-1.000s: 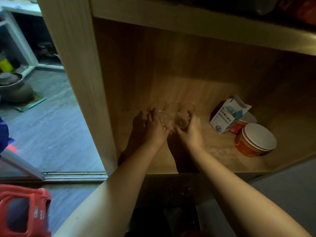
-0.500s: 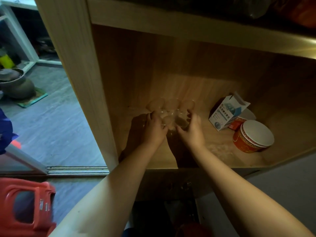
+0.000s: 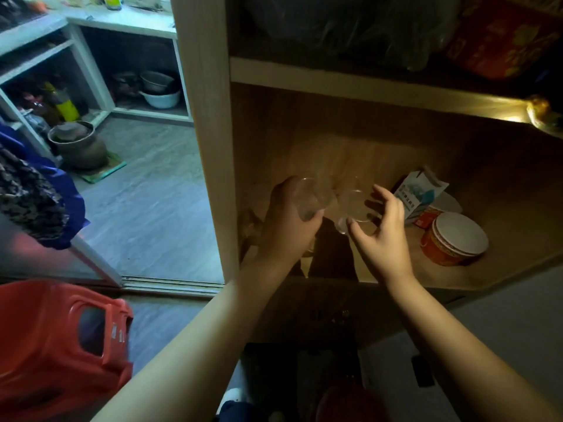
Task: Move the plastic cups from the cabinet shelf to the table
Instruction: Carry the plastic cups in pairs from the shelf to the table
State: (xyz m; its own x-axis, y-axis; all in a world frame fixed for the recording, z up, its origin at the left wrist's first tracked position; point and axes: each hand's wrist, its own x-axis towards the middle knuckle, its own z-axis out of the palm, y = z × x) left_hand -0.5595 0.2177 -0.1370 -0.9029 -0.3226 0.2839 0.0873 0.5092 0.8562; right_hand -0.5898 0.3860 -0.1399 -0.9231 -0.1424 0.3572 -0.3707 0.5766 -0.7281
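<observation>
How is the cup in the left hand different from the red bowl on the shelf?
The cup is see-through; the red bowl is red with a white lid. The left hand grips the cup; nobody touches the red bowl. Both are round.

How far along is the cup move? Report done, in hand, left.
Done: nothing visible; no cup sits outside the cabinet shelf. In hand: the left hand grips one clear cup, the right hand holds a second cup, both over the shelf. Left: carry both to the table; further cups cannot be made out.
</observation>
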